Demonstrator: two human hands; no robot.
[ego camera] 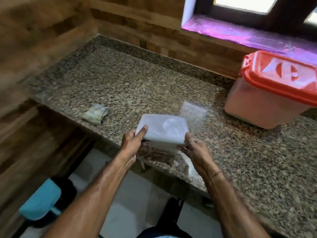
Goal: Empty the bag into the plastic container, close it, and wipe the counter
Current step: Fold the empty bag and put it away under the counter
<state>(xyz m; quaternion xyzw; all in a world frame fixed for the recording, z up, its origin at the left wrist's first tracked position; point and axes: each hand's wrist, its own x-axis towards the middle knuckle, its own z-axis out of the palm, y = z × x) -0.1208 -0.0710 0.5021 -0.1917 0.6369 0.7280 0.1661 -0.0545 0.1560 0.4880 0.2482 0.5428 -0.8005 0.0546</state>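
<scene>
holding one white bag (162, 130) over the front edge of the granite counter (120, 83), both hands on it: left hand (131, 143) with fingers curled round the left end, right hand (193, 150) pinching the right end. one plastic container (267, 100) with one red lid (281, 74) on it sits far right, well apart. one folded cloth (96, 113) lies left of the bag.

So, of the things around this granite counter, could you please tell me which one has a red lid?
The plastic container at the far right; the white bag and folded cloth have no lid.
</scene>
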